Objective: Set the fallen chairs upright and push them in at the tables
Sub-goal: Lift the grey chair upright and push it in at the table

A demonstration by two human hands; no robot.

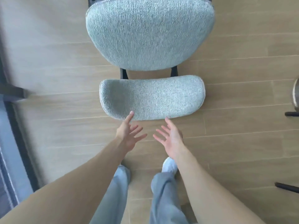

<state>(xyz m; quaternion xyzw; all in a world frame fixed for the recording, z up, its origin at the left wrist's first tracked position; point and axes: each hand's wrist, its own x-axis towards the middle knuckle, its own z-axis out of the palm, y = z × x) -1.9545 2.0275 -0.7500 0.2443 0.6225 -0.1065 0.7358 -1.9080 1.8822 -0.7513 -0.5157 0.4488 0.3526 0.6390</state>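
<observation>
Both hands are spread wide, palms turned toward each other, and neither holds anything. The left hand point(128, 135) reaches forward with its thumb tip at the near edge of the chair's backrest point(152, 97); whether it touches the fabric cannot be told. The right hand point(169, 138) is just beside it, its uppermost fingertip likewise at the near edge of the backrest. The chair point(150, 34) stands upright on the wooden floor point(242, 75) directly beyond the hands, seen from above: a rounded, pale grey-green upholstered seat farther off, the curved backrest nearer, and dark frame posts between them. Below the forearms are the person's light blue trousers point(161, 199) and a white shoe point(169, 164). At the right edge dark legs of another piece of furniture point(289, 186) show; at the left a dark frame point(17, 143) runs along the floor.
</observation>
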